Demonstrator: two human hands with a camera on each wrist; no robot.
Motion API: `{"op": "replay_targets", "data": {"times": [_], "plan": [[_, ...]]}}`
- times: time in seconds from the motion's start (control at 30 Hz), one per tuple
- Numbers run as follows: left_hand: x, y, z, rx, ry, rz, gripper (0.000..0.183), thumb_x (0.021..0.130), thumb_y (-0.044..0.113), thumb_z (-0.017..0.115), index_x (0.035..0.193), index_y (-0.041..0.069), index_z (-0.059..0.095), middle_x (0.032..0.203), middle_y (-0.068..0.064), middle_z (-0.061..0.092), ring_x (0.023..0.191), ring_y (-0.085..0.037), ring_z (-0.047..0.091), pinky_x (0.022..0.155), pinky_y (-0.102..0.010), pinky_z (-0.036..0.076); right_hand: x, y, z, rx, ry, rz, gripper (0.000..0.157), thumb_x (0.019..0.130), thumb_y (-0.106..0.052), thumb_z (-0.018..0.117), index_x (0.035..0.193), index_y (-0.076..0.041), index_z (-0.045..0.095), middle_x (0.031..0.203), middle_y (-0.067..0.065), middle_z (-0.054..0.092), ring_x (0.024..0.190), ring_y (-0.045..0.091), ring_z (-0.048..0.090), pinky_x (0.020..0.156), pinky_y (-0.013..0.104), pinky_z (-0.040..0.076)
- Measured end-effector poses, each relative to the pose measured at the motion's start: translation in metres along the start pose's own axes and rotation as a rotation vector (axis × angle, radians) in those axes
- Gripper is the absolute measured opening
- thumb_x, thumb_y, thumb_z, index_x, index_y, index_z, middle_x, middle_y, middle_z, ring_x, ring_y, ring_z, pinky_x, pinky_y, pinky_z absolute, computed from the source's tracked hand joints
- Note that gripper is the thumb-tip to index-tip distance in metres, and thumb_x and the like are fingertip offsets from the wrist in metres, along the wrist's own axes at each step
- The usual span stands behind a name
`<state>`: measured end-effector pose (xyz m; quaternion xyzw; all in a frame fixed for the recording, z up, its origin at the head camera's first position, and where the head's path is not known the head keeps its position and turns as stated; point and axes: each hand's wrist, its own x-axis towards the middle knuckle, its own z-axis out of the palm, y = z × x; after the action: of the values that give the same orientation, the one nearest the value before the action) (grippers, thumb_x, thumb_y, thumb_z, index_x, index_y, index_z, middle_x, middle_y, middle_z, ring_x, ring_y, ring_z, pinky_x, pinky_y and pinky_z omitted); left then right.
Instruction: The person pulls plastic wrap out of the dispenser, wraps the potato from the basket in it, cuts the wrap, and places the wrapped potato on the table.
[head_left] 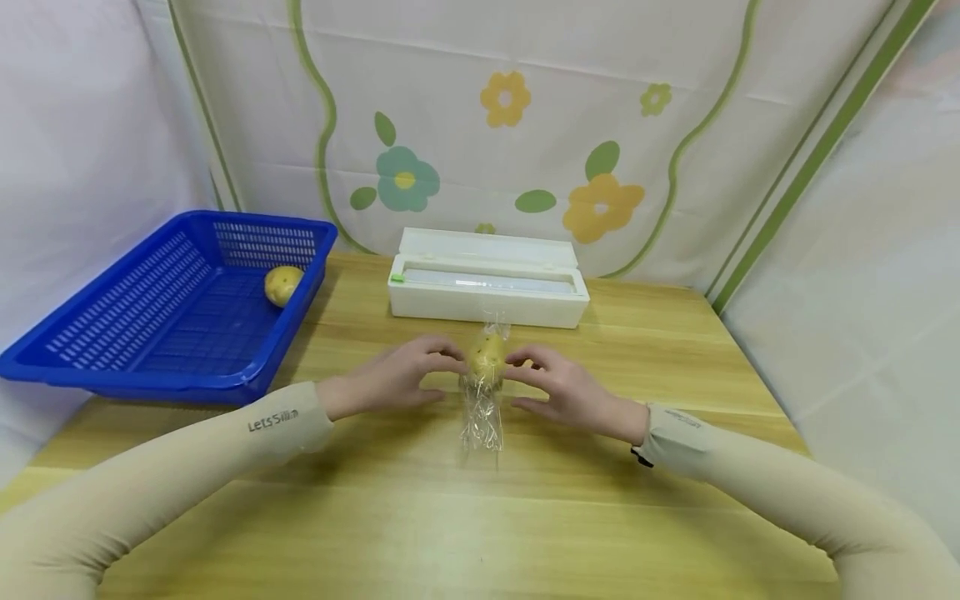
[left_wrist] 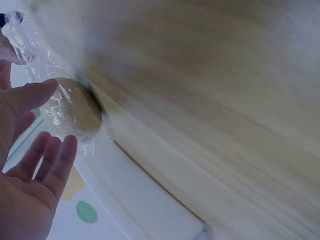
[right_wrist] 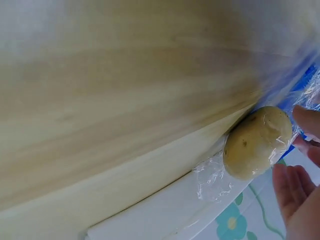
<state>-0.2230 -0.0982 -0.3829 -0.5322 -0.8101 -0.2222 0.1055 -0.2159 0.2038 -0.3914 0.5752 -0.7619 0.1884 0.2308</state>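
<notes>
A potato (head_left: 487, 357) in clear plastic film sits on the table in front of the white box, between the two hands. Loose, crumpled film (head_left: 482, 421) trails from it toward the person, and a shorter end sticks out at the back. On its left side is the left hand (head_left: 408, 375), fingers loosely bent, fingertips at the wrapped potato. The left wrist view shows that thumb (left_wrist: 42, 93) against the film, apart from the other fingers. From the right comes the right hand (head_left: 558, 387), its fingertips close beside the potato; whether they touch it I cannot tell.
A blue plastic basket (head_left: 258, 371) stands at the left with another potato (head_left: 283, 286) inside. The white box (head_left: 487, 306) at the back has its lid up and a roll of film (head_left: 491, 282) inside. Fabric walls (head_left: 450, 100) with printed flowers enclose the wooden table (head_left: 450, 533).
</notes>
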Motion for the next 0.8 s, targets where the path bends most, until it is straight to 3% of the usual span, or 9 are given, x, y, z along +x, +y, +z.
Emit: {"op": "replay_targets", "data": {"times": [0.17,0.3,0.6,0.8], "plan": [[-0.002,-0.005,0.005,0.009,0.035,0.096,0.048,0.076,0.005,0.084,0.122,0.005,0.068,0.121,-0.012,0.060,0.113,-0.025,0.056,0.092,-0.037,0.049,0.008,0.002,0.005,-0.059,-0.010,-0.141,0.049,0.070,-0.016,0.091,0.113,-0.005,0.071,0.114,0.020,0.061,0.102,0.028,0.060,0.078,0.036,0.054],[-0.002,-0.004,0.007,0.016,0.038,0.114,0.048,0.077,0.011,0.086,0.122,0.007,0.068,0.122,-0.011,0.060,0.114,-0.023,0.056,0.091,-0.036,0.050,0.012,0.004,0.009,-0.078,-0.020,-0.226,0.044,0.073,-0.019,0.089,0.111,-0.004,0.072,0.114,0.019,0.061,0.102,0.028,0.061,0.085,0.036,0.053],[0.004,-0.002,0.015,0.045,0.045,0.156,0.047,0.075,0.023,0.088,0.116,0.007,0.071,0.117,-0.006,0.065,0.110,-0.019,0.059,0.093,-0.032,0.049,0.014,0.004,0.015,-0.032,-0.031,-0.192,0.030,0.078,-0.013,0.085,0.105,-0.004,0.074,0.113,0.017,0.061,0.099,0.026,0.061,0.086,0.033,0.053],[0.011,0.001,0.019,0.046,0.050,0.139,0.042,0.077,0.027,0.086,0.113,0.011,0.073,0.115,-0.001,0.066,0.107,-0.016,0.059,0.088,-0.029,0.050,0.009,0.002,0.020,0.004,-0.007,-0.186,0.021,0.081,-0.009,0.081,0.101,-0.005,0.074,0.108,0.014,0.063,0.095,0.024,0.062,0.083,0.031,0.053]]}}
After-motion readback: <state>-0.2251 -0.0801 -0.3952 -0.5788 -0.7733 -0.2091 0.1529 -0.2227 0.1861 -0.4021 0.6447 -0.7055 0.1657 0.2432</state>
